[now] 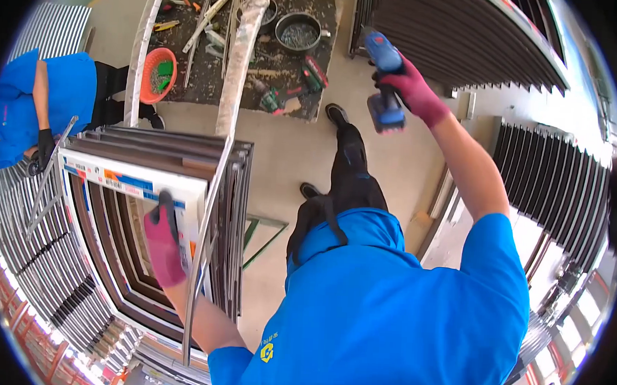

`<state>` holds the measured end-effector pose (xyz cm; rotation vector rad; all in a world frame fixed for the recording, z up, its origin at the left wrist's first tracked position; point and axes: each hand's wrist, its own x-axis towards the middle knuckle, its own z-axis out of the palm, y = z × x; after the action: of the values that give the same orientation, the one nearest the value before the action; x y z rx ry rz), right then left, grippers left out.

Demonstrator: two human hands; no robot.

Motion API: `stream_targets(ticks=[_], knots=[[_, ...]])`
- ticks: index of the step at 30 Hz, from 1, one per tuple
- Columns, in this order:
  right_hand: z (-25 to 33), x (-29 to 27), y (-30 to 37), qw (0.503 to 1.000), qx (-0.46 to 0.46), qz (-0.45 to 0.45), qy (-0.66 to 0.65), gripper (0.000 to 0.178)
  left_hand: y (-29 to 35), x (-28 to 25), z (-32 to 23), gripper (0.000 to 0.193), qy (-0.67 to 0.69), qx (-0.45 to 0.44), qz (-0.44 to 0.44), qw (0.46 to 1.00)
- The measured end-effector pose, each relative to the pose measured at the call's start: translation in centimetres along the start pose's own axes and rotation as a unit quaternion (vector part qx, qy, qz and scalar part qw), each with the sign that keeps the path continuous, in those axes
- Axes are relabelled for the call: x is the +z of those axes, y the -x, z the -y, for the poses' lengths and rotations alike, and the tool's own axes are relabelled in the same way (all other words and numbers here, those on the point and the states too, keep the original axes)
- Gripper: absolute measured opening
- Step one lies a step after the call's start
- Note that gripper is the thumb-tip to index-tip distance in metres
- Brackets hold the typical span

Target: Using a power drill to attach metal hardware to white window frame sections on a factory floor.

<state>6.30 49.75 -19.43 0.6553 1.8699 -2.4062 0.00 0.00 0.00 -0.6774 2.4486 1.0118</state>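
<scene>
My right hand (416, 92), in a pink and black glove, is closed around the handle of a blue cordless drill (385, 55), held up at the right above the floor. At the left, my left hand (163, 245), gloved the same way, reaches over a white window frame (134, 174) that carries blue and white tape. Its visible fingers are stretched out near the frame's upper right corner; whether they touch it I cannot tell. Behind and within that frame stand several more brown and grey frames (240, 189), stacked close together.
A dark workbench (271, 112) holds an orange basket (156, 93), a round pan of screws (298, 49) and a green-red drill (285, 98). A whitish upright post (238, 65) crosses in front. Another person (51, 99) in blue stands at the left. Dark profiles (460, 41) are stacked far right.
</scene>
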Motion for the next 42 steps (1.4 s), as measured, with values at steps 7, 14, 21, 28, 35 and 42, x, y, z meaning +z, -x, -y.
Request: stream_targets(ticks=[7,14,21,28,35,42], knots=[[-4.1,-4.3,-30.5,0.884,-0.078,-0.065,0.457,0.073,-0.6,-3.7,10.6,0.028,0.281,0.184,-0.195,0.922],[-10.5,-2.1,-44.0,0.748,0.075,-0.016,0.659,0.094,15.0,-0.8,21.5,0.035,0.249,-0.025,-0.448,0.858],[-8.1,1.1,-41.2,0.703,-0.011,0.036,0.71,0.081,15.0,21.3,7.7,0.014,0.46,-0.039,0.056,0.885],[-5.9,7.0,-45.0,0.772,-0.076,0.118,0.62,0.05,3.0,30.3,0.4,0.01,0.515,-0.149,0.137,0.833],[-12.4,8.0,-49.0,0.719,-0.161,0.141,0.661,0.042,-1.8,31.2,-8.8,0.034,0.493,-0.065,0.233,0.836],[-17.5,5.8,-53.5,0.686,-0.203,0.113,0.69,0.041,-2.6,31.9,-11.1,0.039,0.513,-0.098,0.304,0.797]])
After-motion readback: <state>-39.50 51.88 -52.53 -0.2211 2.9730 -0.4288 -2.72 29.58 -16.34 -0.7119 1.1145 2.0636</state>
